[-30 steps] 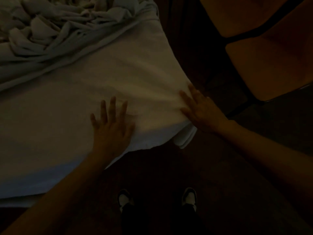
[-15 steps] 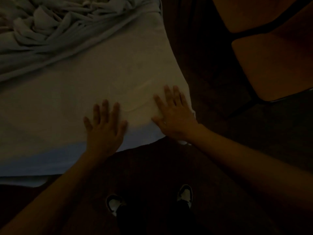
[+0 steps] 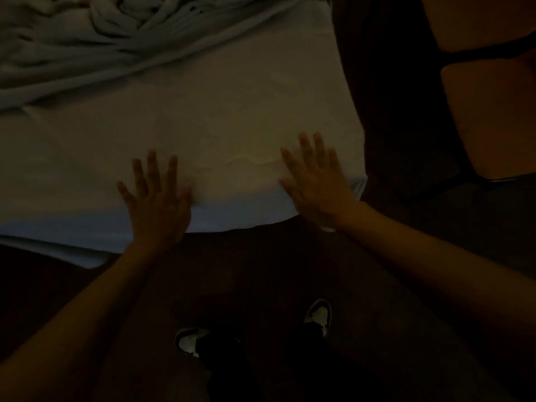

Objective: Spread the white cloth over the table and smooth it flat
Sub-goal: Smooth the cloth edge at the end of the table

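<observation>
1. Since a second ago, the right hand point(image 3: 314, 184) has slid from the cloth's right corner inward onto the tabletop, and the left hand point(image 3: 156, 198) has shifted only slightly.
2. Both hands lie palm down with fingers straight and spread, pressing flat and grasping nothing.
3. Under them, the white cloth point(image 3: 203, 117) covers the near part of the table, its front edge hanging over, with a faint wrinkle between the hands.
4. Farther back, the cloth is bunched in thick folds point(image 3: 101, 33).
5. An orange chair point(image 3: 490, 111) stands to the right.
6. Two shoes point(image 3: 317, 313) show on the dark floor below.
</observation>
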The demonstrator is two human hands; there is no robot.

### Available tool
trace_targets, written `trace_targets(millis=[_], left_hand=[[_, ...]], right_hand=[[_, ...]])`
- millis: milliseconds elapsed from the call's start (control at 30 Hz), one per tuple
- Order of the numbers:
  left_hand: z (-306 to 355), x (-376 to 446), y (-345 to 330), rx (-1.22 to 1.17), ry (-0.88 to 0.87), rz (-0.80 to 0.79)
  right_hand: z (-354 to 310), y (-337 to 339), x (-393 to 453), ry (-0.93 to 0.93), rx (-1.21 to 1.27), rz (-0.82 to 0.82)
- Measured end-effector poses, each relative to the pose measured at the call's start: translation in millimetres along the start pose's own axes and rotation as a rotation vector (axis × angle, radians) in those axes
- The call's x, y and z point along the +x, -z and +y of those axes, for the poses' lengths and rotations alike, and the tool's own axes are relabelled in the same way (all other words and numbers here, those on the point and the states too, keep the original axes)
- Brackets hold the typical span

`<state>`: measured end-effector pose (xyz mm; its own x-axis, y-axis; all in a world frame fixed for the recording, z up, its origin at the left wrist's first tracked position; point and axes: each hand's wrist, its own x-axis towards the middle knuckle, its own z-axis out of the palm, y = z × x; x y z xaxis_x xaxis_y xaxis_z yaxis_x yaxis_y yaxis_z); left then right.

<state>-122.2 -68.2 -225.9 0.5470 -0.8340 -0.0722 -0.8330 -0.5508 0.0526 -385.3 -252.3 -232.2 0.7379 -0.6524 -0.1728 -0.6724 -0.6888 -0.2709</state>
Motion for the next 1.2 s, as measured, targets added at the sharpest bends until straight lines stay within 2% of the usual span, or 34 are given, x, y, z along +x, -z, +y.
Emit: trace_targets(millis=[133, 233, 300, 367, 500, 700, 800, 933, 1067, 1133, 1200], left_hand=[[-75.2, -10.9, -3.1, -0.068, 0.149, -0.030], [-110.8, -20.7, -1.0, -0.082, 0.074, -0.099], [-125.8, -20.3, 3.2, -0.087, 0.007, -0.089], [-148.9, -18.1, 10.7, -0.100, 0.033, -0.042], [-215.8, -9.8, 18.6, -0.119, 0.202, 0.041], [-304.8, 11.4, 16.5, -0.139, 0.281, 0.007], [-324.2, 14.3, 7.9, -0.144, 0.264, -0.027], [-342.3, 12.6, 2.9, -0.112, 0.195, 0.009], [-353.6, 8.8, 4.4, -0.103, 0.149, 0.019], [-358.9, 5.5, 5.9, -0.093, 0.222, -0.013], [-359.8, 9.8, 10.3, -0.077, 0.268, -0.011]], right_hand=[[15.7, -19.2, -14.3, -0.013, -0.081, 0.037], [-5.1, -21.8, -11.5, -0.129, -0.105, 0.051], [-29.4, -20.2, -8.4, -0.175, -0.109, 0.083], [-66.3, -17.5, 0.8, -0.109, -0.093, 0.088], [-161.5, -9.7, 54.5, 0.102, -0.064, 0.140], [-285.4, -19.0, 149.6, 0.168, -0.065, 0.153], [-326.8, -42.8, 175.9, 0.229, -0.112, 0.060], [-353.4, -76.9, 170.6, 0.270, -0.098, -0.063], [-358.3, -78.6, 152.6, 0.266, -0.129, -0.098], [-356.6, -67.2, 161.9, 0.236, -0.129, -0.104], [-351.1, -52.3, 183.2, 0.151, -0.117, -0.021]])
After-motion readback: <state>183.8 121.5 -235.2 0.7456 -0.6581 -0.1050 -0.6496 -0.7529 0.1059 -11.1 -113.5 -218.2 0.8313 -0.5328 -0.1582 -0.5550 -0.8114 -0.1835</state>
